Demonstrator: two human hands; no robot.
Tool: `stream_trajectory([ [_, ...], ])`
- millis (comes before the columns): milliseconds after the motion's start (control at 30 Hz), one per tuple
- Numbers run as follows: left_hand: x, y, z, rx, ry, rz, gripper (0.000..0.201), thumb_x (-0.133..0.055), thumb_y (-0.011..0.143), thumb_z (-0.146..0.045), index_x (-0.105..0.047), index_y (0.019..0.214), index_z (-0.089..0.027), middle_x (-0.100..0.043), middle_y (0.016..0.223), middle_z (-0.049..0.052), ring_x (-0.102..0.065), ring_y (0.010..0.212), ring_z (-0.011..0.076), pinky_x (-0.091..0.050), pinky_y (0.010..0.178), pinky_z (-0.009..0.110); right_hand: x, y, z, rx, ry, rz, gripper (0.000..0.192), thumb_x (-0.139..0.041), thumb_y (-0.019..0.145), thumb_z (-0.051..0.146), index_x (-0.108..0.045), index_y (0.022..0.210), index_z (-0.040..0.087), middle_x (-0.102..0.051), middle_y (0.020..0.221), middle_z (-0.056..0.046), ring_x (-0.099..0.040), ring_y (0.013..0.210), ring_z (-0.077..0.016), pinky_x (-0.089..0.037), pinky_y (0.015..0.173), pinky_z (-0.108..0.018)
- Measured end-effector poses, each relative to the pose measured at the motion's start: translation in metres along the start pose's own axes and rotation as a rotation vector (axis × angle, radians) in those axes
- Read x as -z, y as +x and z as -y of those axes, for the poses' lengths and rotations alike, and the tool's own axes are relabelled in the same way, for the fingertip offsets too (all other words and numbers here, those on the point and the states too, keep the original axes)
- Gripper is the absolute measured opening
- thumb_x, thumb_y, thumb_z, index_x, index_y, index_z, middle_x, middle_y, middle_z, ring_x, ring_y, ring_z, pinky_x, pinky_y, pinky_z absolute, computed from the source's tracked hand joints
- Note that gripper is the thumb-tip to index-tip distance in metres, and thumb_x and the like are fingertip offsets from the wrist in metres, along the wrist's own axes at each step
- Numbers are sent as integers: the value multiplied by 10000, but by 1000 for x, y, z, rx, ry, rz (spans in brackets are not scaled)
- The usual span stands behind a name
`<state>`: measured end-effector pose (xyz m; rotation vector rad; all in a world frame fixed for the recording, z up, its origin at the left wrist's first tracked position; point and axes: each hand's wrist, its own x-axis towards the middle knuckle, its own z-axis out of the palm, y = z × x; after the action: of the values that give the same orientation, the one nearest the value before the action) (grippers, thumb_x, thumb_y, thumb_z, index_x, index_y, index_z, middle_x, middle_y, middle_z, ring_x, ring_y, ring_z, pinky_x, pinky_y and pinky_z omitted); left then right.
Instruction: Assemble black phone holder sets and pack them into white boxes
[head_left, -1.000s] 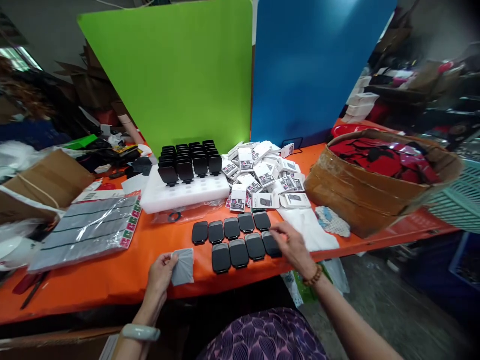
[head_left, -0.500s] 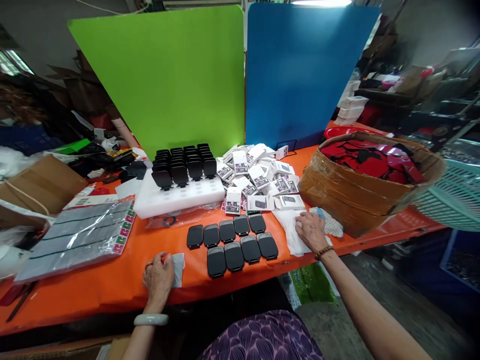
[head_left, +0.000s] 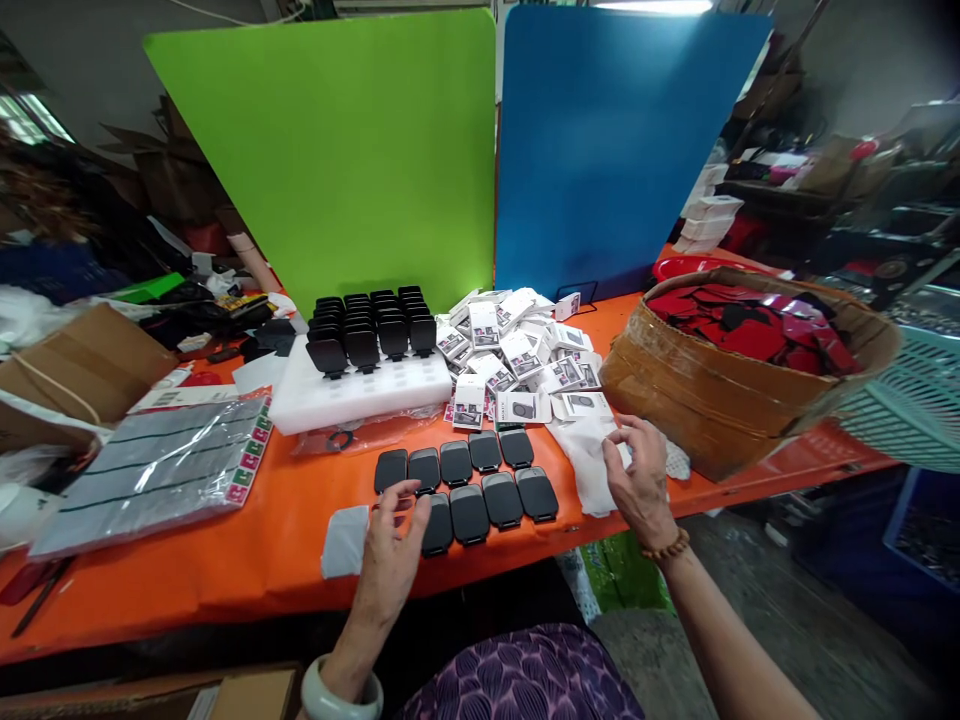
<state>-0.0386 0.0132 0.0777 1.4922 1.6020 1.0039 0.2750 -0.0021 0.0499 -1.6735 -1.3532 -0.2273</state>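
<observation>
My left hand (head_left: 394, 545) hovers at the front left of two rows of flat black rounded plates (head_left: 469, 512). Its thumb and fingers are apart with nothing in them, and it partly covers the front-left plate. Just left of it, a small pale grey sheet (head_left: 345, 542) lies on the orange table cover. My right hand (head_left: 641, 480) is over a crumpled white cloth or thin sheet (head_left: 592, 470), thumb and index finger curled together in a pinch. Whatever is between those fingertips is too small to make out.
A white foam block (head_left: 360, 390) holds rows of upright black plates (head_left: 362, 348). Beside it is a heap of small white boxes (head_left: 517, 355). A cardboard box (head_left: 675, 380) of red and black pieces stands right. Plastic-wrapped grey sheets (head_left: 157, 470) lie left; green and blue panels (head_left: 630, 150) stand behind.
My left hand has left the pale sheet and moved right to the front-left black plate, its fingers opening. My right hand has lifted from the white material and shifted slightly right, its fingertips now pinched.
</observation>
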Motion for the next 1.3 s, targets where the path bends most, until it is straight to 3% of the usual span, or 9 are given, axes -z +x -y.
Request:
stream_trajectory([
  [167,-15,-22,-32,35,-291,337,593,-545,773,-669,-591,1108,-182,-634,1185,132,-606,1055,239,-464,911,350,18,-27,84,151,262,177,90,-480,872,152,-526,916,216,-508,1233,-129,-453,1208,-285,-368,1002,-509],
  [267,-18,-27,-36,76,-378,445,644,-512,775,-702,-562,1144,-177,-643,1150,131,-602,1059,235,-460,909,337,12,-50,113,235,356,233,168,-483,855,86,-524,935,228,-512,1234,-118,-450,1224,-287,-378,1001,-507],
  [467,-12,-38,-15,318,-553,259,575,-615,761,-624,-481,1130,-204,-593,1142,100,-622,903,184,-504,774,308,-10,-65,125,230,447,178,203,-502,860,52,-525,966,224,-531,1157,-113,-516,1137,-263,-439,940,-480],
  [567,-4,-48,-7,482,-777,388,547,-562,784,-652,-516,1051,-176,-634,1025,104,-632,798,181,-520,684,312,-17,-65,127,256,460,145,198,-509,858,41,-526,965,207,-537,1134,-110,-518,1110,-251,-442,925,-463],
  [667,2,-52,-3,575,-896,481,467,-700,723,-561,-571,900,-149,-641,812,51,-606,677,144,-513,641,284,-19,-69,129,340,453,187,182,-510,856,33,-533,938,193,-535,1128,-109,-500,1109,-251,-421,926,-449],
  [800,11,-44,0,485,-838,352,358,-827,636,-378,-562,701,-147,-600,694,-12,-563,632,90,-479,618,205,-13,-69,129,439,486,413,147,-479,882,53,-522,917,188,-564,1061,-92,-504,1059,-235,-396,901,-417],
  [933,22,-34,-3,462,-825,329,348,-815,653,-382,-552,709,-161,-656,742,9,-649,739,155,-516,724,270,-8,-65,129,477,560,656,157,-401,927,59,-489,907,188,-577,949,-63,-522,907,-183,-404,801,-354],
  [1067,21,-34,-3,530,-960,344,368,-767,697,-455,-558,796,-169,-680,788,30,-672,733,190,-536,741,353,-10,-70,136,508,540,611,169,-387,927,45,-493,921,178,-576,946,-74,-500,894,-189,-381,786,-360],
  [1300,8,-41,6,489,-1011,222,340,-773,703,-428,-569,792,-170,-608,698,-32,-559,622,90,-437,623,222,-15,-85,154,590,575,626,170,-390,922,63,-524,920,168,-589,902,-75,-491,870,-193,-384,796,-363],
])
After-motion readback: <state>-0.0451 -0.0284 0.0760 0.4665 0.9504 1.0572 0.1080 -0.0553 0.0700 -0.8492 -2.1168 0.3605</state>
